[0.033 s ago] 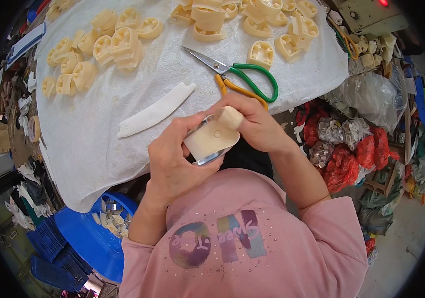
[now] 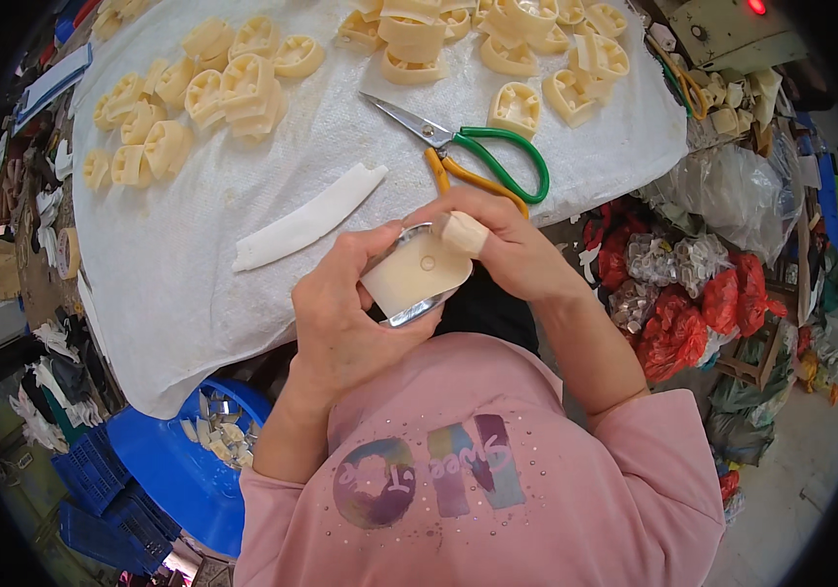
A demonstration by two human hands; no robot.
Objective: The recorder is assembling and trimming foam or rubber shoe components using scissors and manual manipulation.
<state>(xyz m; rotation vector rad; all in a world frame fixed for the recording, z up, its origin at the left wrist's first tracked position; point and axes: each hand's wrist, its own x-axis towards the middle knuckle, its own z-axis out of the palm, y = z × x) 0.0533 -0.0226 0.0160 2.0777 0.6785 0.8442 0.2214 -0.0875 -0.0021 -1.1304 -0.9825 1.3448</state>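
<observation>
My left hand (image 2: 336,308) grips a cream plastic piece (image 2: 404,279) with a flat face, a rounded end and a small round mark. A shiny metal strip (image 2: 417,310) runs along its edge. My right hand (image 2: 512,245) is closed at the piece's far right end. Its thumb, wrapped in cream tape (image 2: 464,235), lies by the rim; the other fingers are partly hidden behind. On the white cloth just beyond, scissors (image 2: 429,130) with one green and one orange handle lie open. A curved white strip (image 2: 311,217) lies left of them.
Several cream plastic pieces (image 2: 243,93) are heaped along the far side of the cloth-covered table (image 2: 184,284). A blue basin (image 2: 169,470) with small scraps stands below left. Red plastic bags (image 2: 673,333) and clear bags (image 2: 732,186) lie right of the table.
My right thumb has moved slightly right, from over the piece's face toward its rim. My left hand and the piece have hardly moved.
</observation>
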